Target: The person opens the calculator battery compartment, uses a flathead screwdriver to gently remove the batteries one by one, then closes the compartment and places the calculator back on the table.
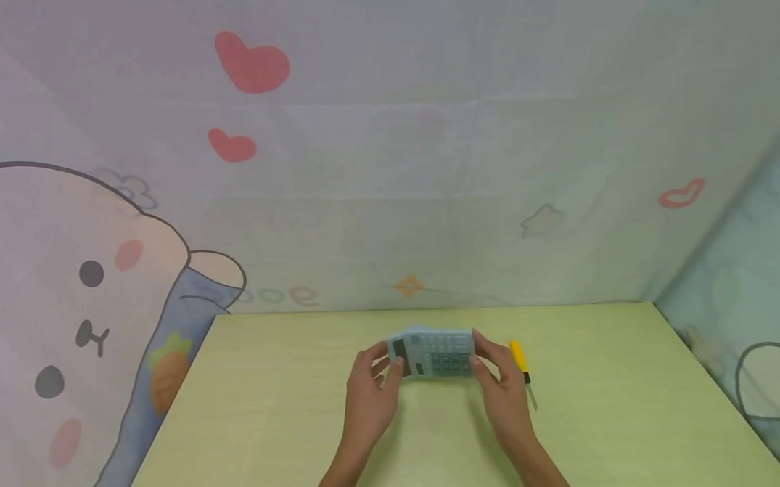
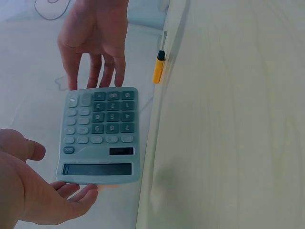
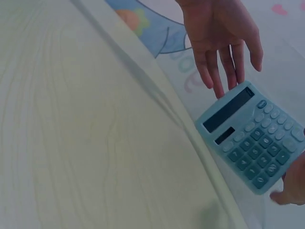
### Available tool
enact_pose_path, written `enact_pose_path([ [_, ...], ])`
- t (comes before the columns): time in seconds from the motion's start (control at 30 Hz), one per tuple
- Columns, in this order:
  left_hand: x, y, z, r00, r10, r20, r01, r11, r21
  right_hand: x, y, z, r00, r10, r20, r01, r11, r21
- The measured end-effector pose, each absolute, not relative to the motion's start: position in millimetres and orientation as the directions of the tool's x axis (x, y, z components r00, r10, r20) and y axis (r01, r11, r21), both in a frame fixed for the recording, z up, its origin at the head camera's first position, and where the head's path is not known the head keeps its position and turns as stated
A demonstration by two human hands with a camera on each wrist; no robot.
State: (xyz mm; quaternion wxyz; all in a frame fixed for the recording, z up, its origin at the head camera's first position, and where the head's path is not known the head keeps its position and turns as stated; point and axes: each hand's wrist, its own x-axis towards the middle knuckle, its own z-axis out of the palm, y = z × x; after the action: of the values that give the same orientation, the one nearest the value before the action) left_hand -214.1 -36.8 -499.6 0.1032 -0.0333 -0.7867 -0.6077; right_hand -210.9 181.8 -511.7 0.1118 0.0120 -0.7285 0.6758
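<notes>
A pale blue calculator (image 1: 443, 354) is held up above the table between two hands, its keys and dark display facing the person. The left hand (image 1: 372, 397) grips the display end, fingers behind the edge. In the left wrist view, that hand's thumb stands apart from the casing. The right hand (image 1: 504, 398) holds the opposite end, by the number keys, its fingertips partly hidden behind the calculator. Right of the right hand, a screwdriver (image 1: 519, 357) with a yellow and black handle lies on the table, its metal tip pointing toward the person.
The light wood-grain table (image 1: 274, 423) spreads out under both hands. Behind it hangs a pale cloth backdrop (image 1: 386, 164) with hearts and a large cartoon animal at the left. Another printed cloth (image 1: 753, 329) borders the table's right side.
</notes>
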Motion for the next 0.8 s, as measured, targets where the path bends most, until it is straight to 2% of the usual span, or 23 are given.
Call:
enact_pose_path([
  [0.17, -213.4, -33.7, -501.5, -0.983, -0.104, 0.152, 0.128, 0.206, 0.970, -211.7, 179.6, -513.9, -0.978, 0.094, 0.186, -0.179, 0.073, -0.981],
  [0.37, -215.0, -31.2, -503.5, -0.990, -0.093, 0.104, 0.085, 0.186, 0.979, -211.4, 179.8, -512.8, -0.962, 0.104, 0.252, -0.248, 0.045, -0.968],
  [0.57, -214.6, -32.6, -505.7, -0.989, -0.097, 0.114, 0.092, 0.206, 0.974, -209.7, 177.6, -509.3, -0.962, 0.082, 0.261, -0.261, 0.022, -0.965],
  [0.8, -214.9, -36.6, -502.4, -0.984, -0.114, 0.140, 0.118, 0.185, 0.976, -209.5, 176.2, -514.0, -0.961, 0.139, 0.240, -0.234, 0.055, -0.971],
])
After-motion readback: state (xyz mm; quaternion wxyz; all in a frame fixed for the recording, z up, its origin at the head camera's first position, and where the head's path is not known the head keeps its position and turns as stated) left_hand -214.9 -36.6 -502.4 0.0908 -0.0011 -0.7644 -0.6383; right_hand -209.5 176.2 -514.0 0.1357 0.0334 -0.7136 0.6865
